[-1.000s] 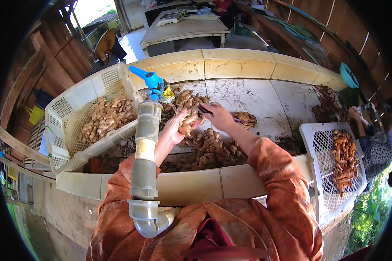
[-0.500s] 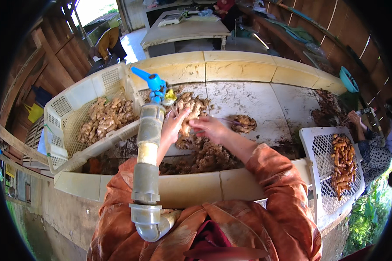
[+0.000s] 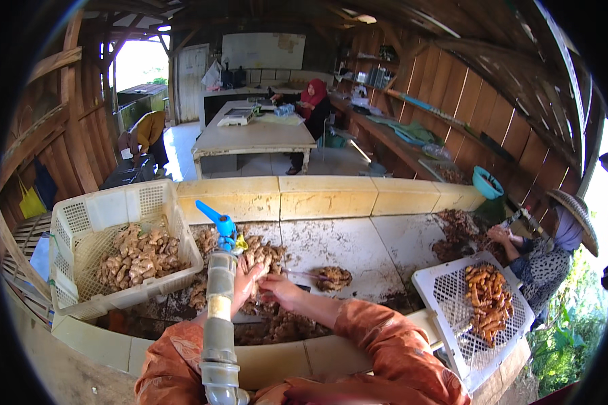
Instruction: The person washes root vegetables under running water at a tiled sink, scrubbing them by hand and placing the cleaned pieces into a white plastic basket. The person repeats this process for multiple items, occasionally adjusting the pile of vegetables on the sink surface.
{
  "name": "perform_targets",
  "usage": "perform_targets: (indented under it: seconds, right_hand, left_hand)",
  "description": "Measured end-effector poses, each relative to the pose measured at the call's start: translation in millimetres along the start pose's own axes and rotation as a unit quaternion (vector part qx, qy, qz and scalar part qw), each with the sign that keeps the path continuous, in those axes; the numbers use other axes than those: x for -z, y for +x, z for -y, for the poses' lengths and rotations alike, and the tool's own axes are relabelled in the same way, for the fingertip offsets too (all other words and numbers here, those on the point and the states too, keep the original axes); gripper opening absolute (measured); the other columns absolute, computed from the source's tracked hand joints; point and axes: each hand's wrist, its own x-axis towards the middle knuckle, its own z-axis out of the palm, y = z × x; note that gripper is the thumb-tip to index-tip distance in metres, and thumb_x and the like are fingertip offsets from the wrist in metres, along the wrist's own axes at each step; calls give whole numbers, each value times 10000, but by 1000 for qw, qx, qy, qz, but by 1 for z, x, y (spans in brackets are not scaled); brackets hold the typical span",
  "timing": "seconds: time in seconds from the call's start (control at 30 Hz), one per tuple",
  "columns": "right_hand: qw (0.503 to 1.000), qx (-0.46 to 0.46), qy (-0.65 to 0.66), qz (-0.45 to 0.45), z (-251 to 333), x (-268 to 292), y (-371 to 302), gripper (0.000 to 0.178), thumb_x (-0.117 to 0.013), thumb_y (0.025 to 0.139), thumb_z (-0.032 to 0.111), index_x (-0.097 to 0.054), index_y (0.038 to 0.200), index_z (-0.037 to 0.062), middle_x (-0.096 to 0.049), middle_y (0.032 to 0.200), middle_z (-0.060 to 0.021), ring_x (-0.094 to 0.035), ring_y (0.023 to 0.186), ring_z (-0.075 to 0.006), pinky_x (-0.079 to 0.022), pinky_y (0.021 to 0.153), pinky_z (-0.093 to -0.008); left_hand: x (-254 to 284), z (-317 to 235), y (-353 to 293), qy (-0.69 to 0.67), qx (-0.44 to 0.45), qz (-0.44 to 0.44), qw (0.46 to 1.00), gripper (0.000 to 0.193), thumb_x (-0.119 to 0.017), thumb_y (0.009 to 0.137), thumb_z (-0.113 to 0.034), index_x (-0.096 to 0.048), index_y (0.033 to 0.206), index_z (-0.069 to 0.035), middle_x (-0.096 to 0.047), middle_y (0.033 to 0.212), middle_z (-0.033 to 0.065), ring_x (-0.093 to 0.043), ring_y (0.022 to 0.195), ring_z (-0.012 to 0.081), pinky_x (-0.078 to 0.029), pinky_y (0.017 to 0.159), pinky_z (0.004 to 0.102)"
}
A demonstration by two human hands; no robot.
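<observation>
Both my hands meet over a wide tiled trough. My left hand (image 3: 244, 282), partly behind the grey pipe (image 3: 219, 307), is closed on a knobbly ginger root (image 3: 257, 259). Close beside it, my right hand (image 3: 281, 291) has its fingers pinched together against the root's side; what they hold is hidden. Brown, soil-covered ginger (image 3: 294, 325) lies heaped below my hands. A smaller ginger clump (image 3: 333, 278) sits to the right on the white tiles, with a thin dark strip between it and my hands. The pipe carries a blue tap (image 3: 223, 226).
At left stands a cream plastic crate (image 3: 81, 307) holding ginger roots (image 3: 142, 255). A white mesh tray (image 3: 446, 312) with orange-brown roots (image 3: 488, 304) rests on the right edge. A person in a woven hat (image 3: 554, 253) works at the trough's right end. Others are near the table (image 3: 250, 138) and left doorway.
The view has tilted upward, bringing more of the room and the co-worker into sight. My hands remain together at the ginger, their grip much the same.
</observation>
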Motion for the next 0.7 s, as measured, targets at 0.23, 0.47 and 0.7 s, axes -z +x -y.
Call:
perform_targets:
  seconds: [0.23, 0.47, 0.7]
  right_hand:
    - [996, -88, 6, 6, -24, -16, 28, 95, -505, 872, 178, -545, 811, 119, -512, 692, 2, -499, 636, -134, -483, 586, -329]
    - [956, -48, -277, -89, -10, 15, 40, 183, -451, 896, 232, -499, 948, 64, -507, 680, -45, -534, 660, -189, -471, 525, -337]
    - [691, 447, -564, 66, 27, 6, 7, 304, -554, 859, 187, -465, 1118, 57, -391, 1281, -143, -431, 1147, -261, -404, 912, -368]
  left_hand:
    - [20, -9, 1, 341, -109, 99, 929, 470, -678, 762, -258, -502, 1157, -75, -623, 777, 147, -610, 707, 222, -474, 666, 347]
    - [23, -14, 12, 388, -107, 63, 913, 481, -602, 821, -323, -435, 1108, 25, -592, 943, 231, -591, 877, 335, -440, 721, 392]
    - [53, 6, 12, 42, 142, 101, 984, 405, -581, 846, -304, -467, 1097, -8, -608, 924, 164, -599, 821, 265, -460, 701, 363]
